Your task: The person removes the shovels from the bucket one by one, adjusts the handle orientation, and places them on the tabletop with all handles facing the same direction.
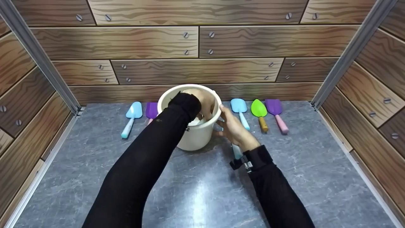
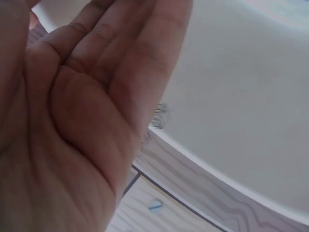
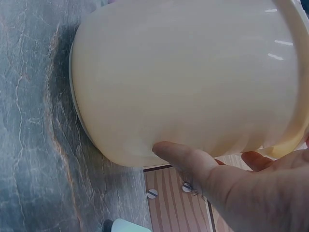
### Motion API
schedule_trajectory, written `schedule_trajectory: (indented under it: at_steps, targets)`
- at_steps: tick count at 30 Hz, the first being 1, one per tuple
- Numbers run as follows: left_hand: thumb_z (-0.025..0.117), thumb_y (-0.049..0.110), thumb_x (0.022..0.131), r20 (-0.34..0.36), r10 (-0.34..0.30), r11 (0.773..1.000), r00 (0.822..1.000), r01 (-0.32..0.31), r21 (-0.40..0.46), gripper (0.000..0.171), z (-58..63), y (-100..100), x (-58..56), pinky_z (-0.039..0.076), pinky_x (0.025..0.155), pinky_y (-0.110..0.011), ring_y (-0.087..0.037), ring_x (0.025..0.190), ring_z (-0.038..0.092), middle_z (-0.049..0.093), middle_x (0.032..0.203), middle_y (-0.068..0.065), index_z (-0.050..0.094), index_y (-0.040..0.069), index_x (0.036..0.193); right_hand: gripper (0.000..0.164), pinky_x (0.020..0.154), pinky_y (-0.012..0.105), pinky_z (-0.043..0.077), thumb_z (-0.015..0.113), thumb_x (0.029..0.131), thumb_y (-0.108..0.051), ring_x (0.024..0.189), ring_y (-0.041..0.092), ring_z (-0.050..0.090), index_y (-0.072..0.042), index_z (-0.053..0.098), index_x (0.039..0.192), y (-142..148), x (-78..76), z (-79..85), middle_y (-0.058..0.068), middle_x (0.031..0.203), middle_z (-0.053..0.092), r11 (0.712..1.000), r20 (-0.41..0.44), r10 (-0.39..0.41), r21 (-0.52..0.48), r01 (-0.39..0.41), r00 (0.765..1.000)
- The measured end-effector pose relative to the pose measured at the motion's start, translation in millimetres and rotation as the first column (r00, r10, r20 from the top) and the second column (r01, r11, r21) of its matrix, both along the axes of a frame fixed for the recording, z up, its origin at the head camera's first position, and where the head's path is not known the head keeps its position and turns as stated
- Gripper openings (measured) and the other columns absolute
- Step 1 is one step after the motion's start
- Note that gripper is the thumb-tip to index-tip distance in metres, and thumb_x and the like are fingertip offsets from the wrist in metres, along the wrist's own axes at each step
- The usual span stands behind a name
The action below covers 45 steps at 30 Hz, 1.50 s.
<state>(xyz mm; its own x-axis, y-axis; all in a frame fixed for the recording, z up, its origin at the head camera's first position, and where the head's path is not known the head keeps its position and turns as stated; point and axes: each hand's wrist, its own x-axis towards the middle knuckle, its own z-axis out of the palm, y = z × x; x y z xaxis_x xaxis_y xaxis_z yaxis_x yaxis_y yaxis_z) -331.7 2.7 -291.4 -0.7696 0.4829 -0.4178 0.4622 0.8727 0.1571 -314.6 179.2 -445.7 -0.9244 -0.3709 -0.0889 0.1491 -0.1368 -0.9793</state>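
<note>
A cream bucket (image 1: pixel 193 139) stands upright on the grey marbled floor, near the back wall. My left hand (image 1: pixel 204 99) reaches down inside it, past the rim. In the left wrist view the palm and fingers (image 2: pixel 140 63) lie along the bucket's pale inner wall; the fingertips run out of the frame, so I cannot tell if they hold anything. My right hand (image 1: pixel 234 126) rests against the bucket's right side with fingers near the rim. The right wrist view shows the thumb (image 3: pixel 178 152) laid straight on the outer wall.
Right of the bucket lie a blue toy shovel (image 1: pixel 239 106), a green one (image 1: pixel 258 109) and a purple one (image 1: pixel 274 107). Left are another blue shovel (image 1: pixel 134 110) and a partly hidden purple one (image 1: pixel 151 110). A pale blue piece (image 1: pixel 236 151) shows beneath my right wrist. Wood-patterned walls (image 1: pixel 152 71) enclose the floor.
</note>
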Motion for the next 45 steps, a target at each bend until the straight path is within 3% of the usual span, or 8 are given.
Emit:
schedule_trajectory:
  at_steps: [4, 7, 13, 22, 27, 32, 37, 45]
  targets:
    - [0.08, 0.019, 0.102, -0.037, -0.019, 1.0, 0.999, 0.019, -0.001, 0.011, 0.3, -7, -1.9, 0.045, 0.06, -0.021, -0.008, 0.069, 0.064, 0.066, 0.067, 0.009, 0.08, 0.011, 0.095, 0.074, 0.141, 0.084, 0.027, 0.022, 0.126, -0.051, 0.185, 0.052, 0.006, -0.014, 0.016, 0.19, 0, 0.5, 0.8, 0.012, 0.2, 0.007, 1.0, 0.001, 0.004, 0.01, -0.004, 1.0]
    - [0.082, 0.017, 0.098, -0.076, -0.019, 1.0, 0.997, 0.018, -0.002, 0.017, 2.0, -13, -3.3, 0.043, 0.059, -0.022, -0.007, 0.064, 0.061, 0.063, 0.064, 0.009, 0.071, 0.015, 0.085, 0.074, 0.141, 0.084, 0.028, 0.022, 0.126, -0.052, 0.185, 0.051, 0.008, -0.015, 0.018, 0.19, 1, 0.3, 0.8, 0.012, 0.2, 0.009, 1.0, -0.001, 0.006, 0.013, -0.006, 1.0]
    - [0.085, 0.012, 0.093, -0.104, 0.023, 1.0, 0.994, -0.022, 0.013, 0.028, 9.0, -27, -1.8, 0.044, 0.06, -0.021, -0.004, 0.064, 0.06, 0.066, 0.075, 0.007, 0.059, 0.019, 0.083, 0.073, 0.141, 0.083, 0.028, 0.021, 0.126, -0.052, 0.185, 0.052, 0.008, -0.016, 0.019, 0.19, 1, -0.4, -0.4, 0.012, 0.2, 0.009, 1.0, -0.009, 0.007, 0.016, -0.007, 1.0]
    - [0.085, 0.008, 0.087, -0.249, 0.009, 1.0, 0.969, -0.009, 0.003, 0.014, 13.3, -46, 1.4, 0.048, 0.064, -0.03, -0.013, 0.072, 0.061, 0.07, 0.078, 0.005, 0.074, 0.016, 0.083, 0.074, 0.142, 0.082, 0.027, 0.02, 0.126, -0.051, 0.185, 0.052, 0.008, -0.014, 0.019, 0.189, 1, 0.5, -0.4, 0.013, 0.2, 0.008, 1.0, -0.008, 0.005, 0.021, -0.005, 1.0]
    - [0.087, 0.01, 0.09, -0.292, -0.001, 1.0, 0.957, 0.008, 0.023, 0.01, 13.2, -55, 4.3, 0.06, 0.08, -0.04, -0.018, 0.088, 0.064, 0.081, 0.101, -0.001, 0.087, 0.013, 0.099, 0.075, 0.142, 0.082, 0.027, 0.021, 0.126, -0.052, 0.185, 0.053, 0.007, -0.014, 0.019, 0.189, 1, -0.3, -1.2, 0.014, 0.2, 0.008, 1.0, -0.006, -0.002, 0.019, 0.002, 1.0]
    - [0.087, 0.01, 0.095, -0.269, -0.016, 0.999, 0.963, 0.025, 0.032, 0.015, 13.4, -60, 5.3, 0.067, 0.096, -0.049, -0.02, 0.098, 0.066, 0.086, 0.123, -0.006, 0.089, 0.012, 0.11, 0.074, 0.142, 0.082, 0.027, 0.022, 0.125, -0.052, 0.185, 0.052, 0.007, -0.014, 0.021, 0.189, 1, -0.1, -1.1, 0.014, 0.2, 0.009, 1.0, -0.004, -0.008, 0.018, 0.008, 1.0]
    - [0.087, 0.007, 0.096, -0.256, -0.015, 0.996, 0.966, 0.037, 0.079, 0.019, 15.1, -68, 5.2, 0.062, 0.09, -0.043, -0.021, 0.097, 0.065, 0.083, 0.118, -0.007, 0.089, 0.01, 0.115, 0.073, 0.141, 0.082, 0.029, 0.021, 0.126, -0.051, 0.184, 0.052, 0.009, -0.014, 0.022, 0.189, 1, 0.2, -1.5, 0.013, 0.2, 0.012, 1.0, -0.008, -0.005, 0.01, 0.005, 1.0]
    - [0.086, 0.004, 0.096, -0.318, -0.019, 0.974, 0.948, 0.089, 0.207, 0.022, 23.5, -86, 4.8, 0.059, 0.086, -0.038, -0.023, 0.099, 0.064, 0.08, 0.114, -0.01, 0.088, 0.007, 0.118, 0.072, 0.14, 0.083, 0.031, 0.021, 0.127, -0.051, 0.184, 0.052, 0.011, -0.017, 0.02, 0.19, 1, 1.6, 1.2, 0.012, 0.2, 0.012, 1.0, -0.021, 0.0, 0.013, 0.0, 1.0]
